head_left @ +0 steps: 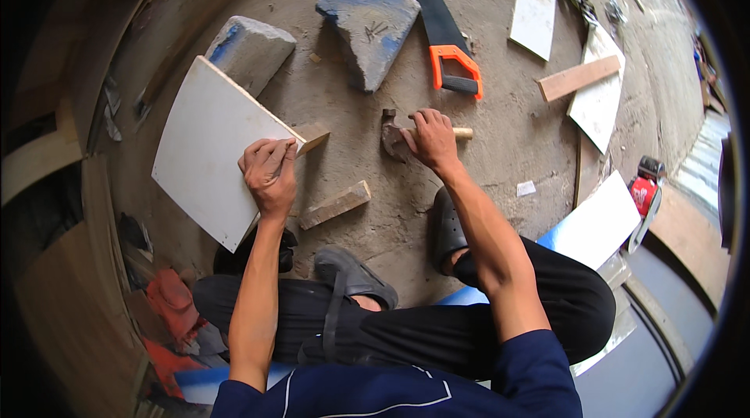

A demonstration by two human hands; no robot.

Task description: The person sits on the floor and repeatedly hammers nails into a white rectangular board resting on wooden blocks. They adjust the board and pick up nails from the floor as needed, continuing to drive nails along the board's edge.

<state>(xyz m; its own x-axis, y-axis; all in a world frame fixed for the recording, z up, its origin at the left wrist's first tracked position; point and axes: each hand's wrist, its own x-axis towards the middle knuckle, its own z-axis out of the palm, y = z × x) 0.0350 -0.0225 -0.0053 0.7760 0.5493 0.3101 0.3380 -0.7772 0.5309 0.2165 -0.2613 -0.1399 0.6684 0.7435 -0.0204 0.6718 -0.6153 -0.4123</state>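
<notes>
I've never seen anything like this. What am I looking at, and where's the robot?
There's no robot here: these are a person's bare hands. The picture comes from a wide-lens camera worn on their head, looking down, so straight edges bend near the rim. The right hand grips a hammer. The left hand has its fingertips bunched at the corner of a white panel; anything tiny between them is too small to tell. On the ground lie a handsaw, a short wood block and a blue-stained chunk of concrete.
</notes>
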